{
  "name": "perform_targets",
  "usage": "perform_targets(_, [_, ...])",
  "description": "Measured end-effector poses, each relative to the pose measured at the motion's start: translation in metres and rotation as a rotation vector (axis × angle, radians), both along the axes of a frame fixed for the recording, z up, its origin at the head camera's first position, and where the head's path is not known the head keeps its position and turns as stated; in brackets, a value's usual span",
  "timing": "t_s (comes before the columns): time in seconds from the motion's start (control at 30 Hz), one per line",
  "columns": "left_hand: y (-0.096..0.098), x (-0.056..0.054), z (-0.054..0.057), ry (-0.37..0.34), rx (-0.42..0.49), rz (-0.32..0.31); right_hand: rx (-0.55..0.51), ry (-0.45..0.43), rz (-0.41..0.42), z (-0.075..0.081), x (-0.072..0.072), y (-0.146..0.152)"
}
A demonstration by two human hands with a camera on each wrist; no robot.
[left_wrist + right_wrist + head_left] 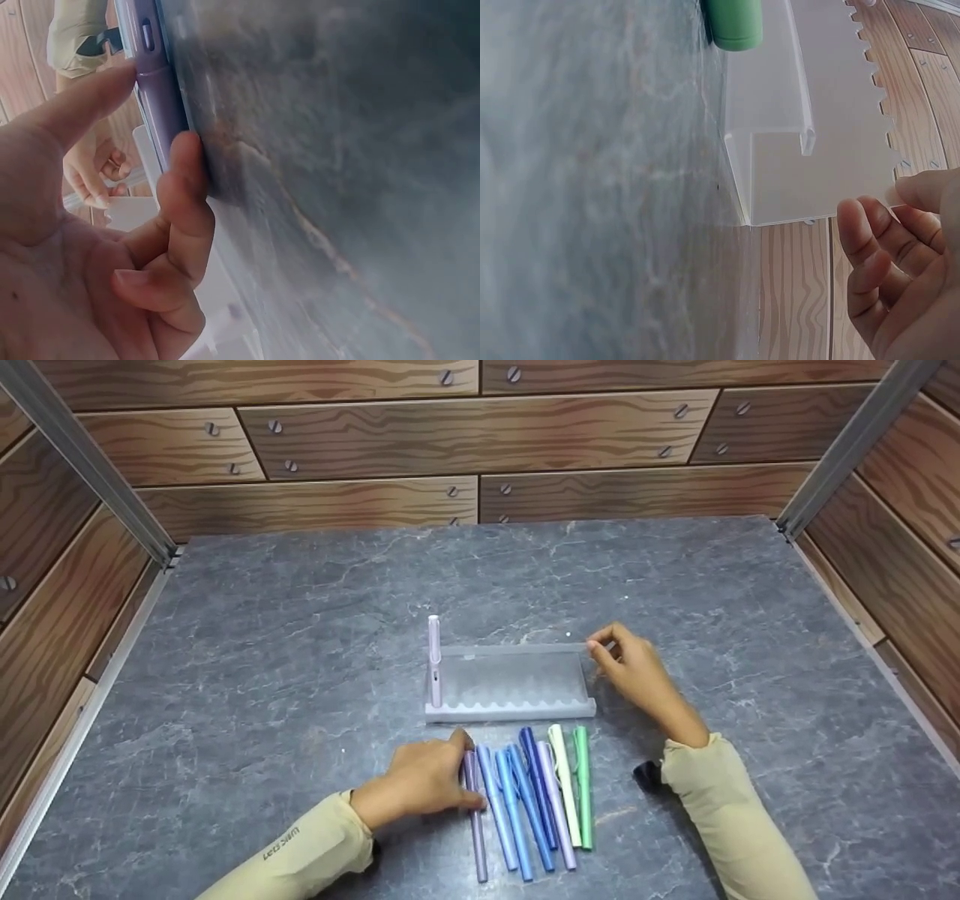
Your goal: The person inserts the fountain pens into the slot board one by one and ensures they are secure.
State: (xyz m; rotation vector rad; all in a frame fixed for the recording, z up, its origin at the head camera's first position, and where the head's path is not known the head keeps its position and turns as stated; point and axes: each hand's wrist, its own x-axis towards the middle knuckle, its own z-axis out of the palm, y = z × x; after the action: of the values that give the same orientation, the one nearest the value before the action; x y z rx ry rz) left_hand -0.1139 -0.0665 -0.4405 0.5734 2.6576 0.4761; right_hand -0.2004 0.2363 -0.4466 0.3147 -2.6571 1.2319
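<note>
A frosted, clear pen stand (517, 679) with a notched front lip sits mid-table. One pale lilac pen (435, 660) leans in its leftmost slot. My right hand (634, 667) pinches the stand's back right corner; the right wrist view shows thumb and fingertips at that corner of the stand (817, 180). In front of the stand, my left hand (424, 776) grips a dull purple pen (478, 847), the leftmost of a row. In the left wrist view, thumb and finger lie on either side of the purple pen (161, 97).
Beside the purple pen lie several blue pens (499, 810), a lilac pen (559, 817), a cream pen (564, 787) and a green pen (583, 787), roughly parallel. Wood-patterned walls (480, 435) border the grey marbled table (300, 622). Small white specks dot its surface.
</note>
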Motion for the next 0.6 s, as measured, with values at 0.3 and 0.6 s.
perform_targets(0.3, [0.0005, 0.0004, -0.0035, -0.051, 0.082, 0.035, 0.007, -0.002, -0.007, 0.0004, -0.0007, -0.0002])
perform_targets(0.6, [-0.0005, 0.0007, -0.0025, -0.088, 0.108, 0.040, 0.023, 0.028, -0.011, 0.0002, 0.0002, -0.0014])
